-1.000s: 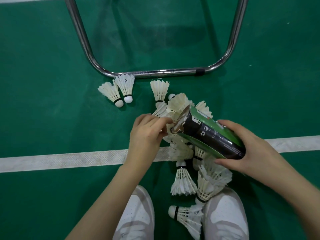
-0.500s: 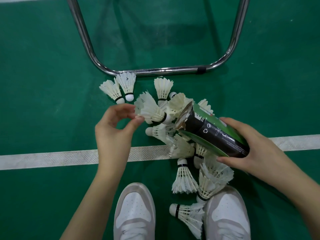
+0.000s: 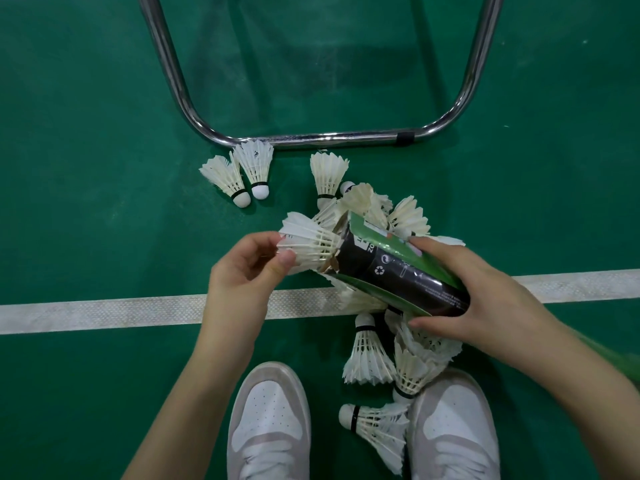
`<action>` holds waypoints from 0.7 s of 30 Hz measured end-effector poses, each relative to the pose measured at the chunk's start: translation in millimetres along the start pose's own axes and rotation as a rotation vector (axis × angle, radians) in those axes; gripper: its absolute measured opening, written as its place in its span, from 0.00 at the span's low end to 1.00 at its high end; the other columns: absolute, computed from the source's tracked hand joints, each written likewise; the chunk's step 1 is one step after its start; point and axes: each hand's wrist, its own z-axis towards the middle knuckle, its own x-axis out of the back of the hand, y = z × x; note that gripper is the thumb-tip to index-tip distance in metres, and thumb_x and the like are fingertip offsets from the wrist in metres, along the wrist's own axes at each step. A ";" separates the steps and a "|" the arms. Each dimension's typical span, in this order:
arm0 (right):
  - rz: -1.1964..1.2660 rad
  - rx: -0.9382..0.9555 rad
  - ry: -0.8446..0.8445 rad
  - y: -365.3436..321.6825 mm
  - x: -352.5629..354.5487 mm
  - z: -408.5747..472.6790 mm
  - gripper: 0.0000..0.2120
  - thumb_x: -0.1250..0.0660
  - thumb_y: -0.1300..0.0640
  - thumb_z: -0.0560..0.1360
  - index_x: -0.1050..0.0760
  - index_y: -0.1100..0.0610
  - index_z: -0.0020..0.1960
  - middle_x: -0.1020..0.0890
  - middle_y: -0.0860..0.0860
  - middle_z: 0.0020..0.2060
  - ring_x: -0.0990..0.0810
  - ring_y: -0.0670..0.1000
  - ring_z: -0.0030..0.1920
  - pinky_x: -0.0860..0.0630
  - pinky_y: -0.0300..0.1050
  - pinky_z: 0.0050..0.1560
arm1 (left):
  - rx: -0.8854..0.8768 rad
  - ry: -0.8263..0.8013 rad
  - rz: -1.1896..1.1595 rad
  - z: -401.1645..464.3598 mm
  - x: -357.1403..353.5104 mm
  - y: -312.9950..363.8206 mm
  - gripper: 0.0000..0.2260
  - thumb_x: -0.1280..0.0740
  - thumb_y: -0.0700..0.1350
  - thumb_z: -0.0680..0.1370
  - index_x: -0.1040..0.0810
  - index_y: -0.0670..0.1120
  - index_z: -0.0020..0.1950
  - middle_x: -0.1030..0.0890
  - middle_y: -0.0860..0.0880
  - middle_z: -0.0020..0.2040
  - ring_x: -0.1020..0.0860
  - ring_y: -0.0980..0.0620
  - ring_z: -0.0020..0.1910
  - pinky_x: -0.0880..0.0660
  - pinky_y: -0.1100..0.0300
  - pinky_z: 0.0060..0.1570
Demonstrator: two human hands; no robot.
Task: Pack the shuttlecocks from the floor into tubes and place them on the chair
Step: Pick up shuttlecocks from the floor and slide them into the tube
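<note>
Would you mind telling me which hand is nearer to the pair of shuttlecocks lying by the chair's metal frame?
Left. The left hand is just below that pair; the right hand grips the tube farther right.

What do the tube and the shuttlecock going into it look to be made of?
Tube: likely cardboard under a glossy printed black-and-green wrap; its open rim looks brown and frayed. Shuttlecock: white feather-like vanes on thin ribs, matte, so probably real feathers, though synthetic can't be excluded; its head is hidden inside the tube.

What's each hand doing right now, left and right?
Left hand: pinching the feather end of a shuttlecock at the tube's mouth.
Right hand: gripping the black and green tube.
</note>
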 end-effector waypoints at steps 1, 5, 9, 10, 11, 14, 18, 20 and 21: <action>-0.011 0.004 -0.007 -2.1 -0.1 0.5 0.40 0.28 0.39 0.61 0.53 0.21 0.59 0.38 0.22 0.51 0.30 0.39 0.52 0.29 0.42 0.51 | -0.002 -0.026 0.009 -1.4 -0.7 0.8 0.07 0.35 0.34 0.76 0.22 0.45 0.45 0.17 0.54 0.39 0.20 0.61 0.40 0.26 0.72 0.42; -0.076 0.031 0.000 -6.5 -1.7 1.7 0.41 0.28 0.39 0.62 0.54 0.22 0.60 0.37 0.28 0.54 0.30 0.41 0.55 0.32 0.40 0.49 | -0.021 -0.123 0.034 -3.7 -2.7 4.1 0.07 0.37 0.34 0.77 0.23 0.44 0.45 0.17 0.55 0.37 0.21 0.61 0.39 0.26 0.72 0.42; -0.099 0.028 -0.013 -7.9 -3.2 2.6 0.40 0.29 0.38 0.63 0.57 0.21 0.59 0.38 0.28 0.54 0.30 0.42 0.56 0.33 0.40 0.48 | -0.043 -0.191 0.050 -7.9 -6.3 5.8 0.02 0.37 0.40 0.76 0.25 0.45 0.46 0.20 0.55 0.35 0.23 0.61 0.37 0.28 0.72 0.42; -0.100 0.027 -0.011 -7.8 -3.3 2.3 0.40 0.29 0.38 0.63 0.57 0.21 0.58 0.38 0.28 0.55 0.30 0.42 0.56 0.33 0.41 0.48 | -0.041 -0.189 0.047 -8.9 -6.6 6.2 0.03 0.37 0.44 0.75 0.25 0.46 0.46 0.21 0.56 0.35 0.24 0.62 0.37 0.28 0.72 0.41; -0.104 0.028 -0.009 -8.1 -3.6 1.9 0.40 0.29 0.38 0.63 0.57 0.21 0.58 0.38 0.29 0.55 0.30 0.42 0.56 0.32 0.41 0.49 | -0.034 -0.192 0.046 -10.1 -7.0 7.1 0.06 0.35 0.47 0.73 0.25 0.47 0.47 0.21 0.56 0.35 0.24 0.62 0.37 0.29 0.73 0.41; -0.108 0.030 -0.002 -9.1 -4.0 1.3 0.40 0.29 0.38 0.63 0.57 0.22 0.59 0.35 0.32 0.60 0.30 0.42 0.57 0.31 0.42 0.52 | -0.014 -0.220 0.130 -12.8 -7.2 4.8 0.19 0.26 0.54 0.63 0.27 0.54 0.50 0.19 0.58 0.40 0.22 0.62 0.42 0.27 0.71 0.45; -0.121 0.036 -0.003 -11.0 -4.8 1.8 0.40 0.29 0.39 0.63 0.56 0.21 0.59 0.35 0.33 0.63 0.31 0.42 0.58 0.32 0.42 0.53 | -0.051 -0.143 0.278 -15.4 -12.8 2.5 0.22 0.22 0.47 0.61 0.29 0.58 0.49 0.21 0.57 0.46 0.24 0.65 0.47 0.31 0.74 0.48; -0.131 0.040 -0.008 -11.4 -4.7 2.2 0.40 0.29 0.38 0.63 0.56 0.21 0.59 0.35 0.33 0.63 0.31 0.42 0.58 0.32 0.41 0.54 | -0.056 -0.122 0.247 -13.6 -14.1 3.9 0.22 0.23 0.38 0.64 0.29 0.55 0.49 0.19 0.52 0.44 0.21 0.62 0.45 0.29 0.73 0.45; -0.134 0.041 -0.009 -11.7 -4.9 2.6 0.40 0.29 0.38 0.63 0.56 0.22 0.60 0.35 0.33 0.63 0.31 0.42 0.59 0.32 0.41 0.54 | -0.052 -0.129 0.222 -13.3 -14.0 5.3 0.22 0.23 0.36 0.65 0.29 0.54 0.49 0.17 0.49 0.43 0.20 0.59 0.44 0.26 0.71 0.44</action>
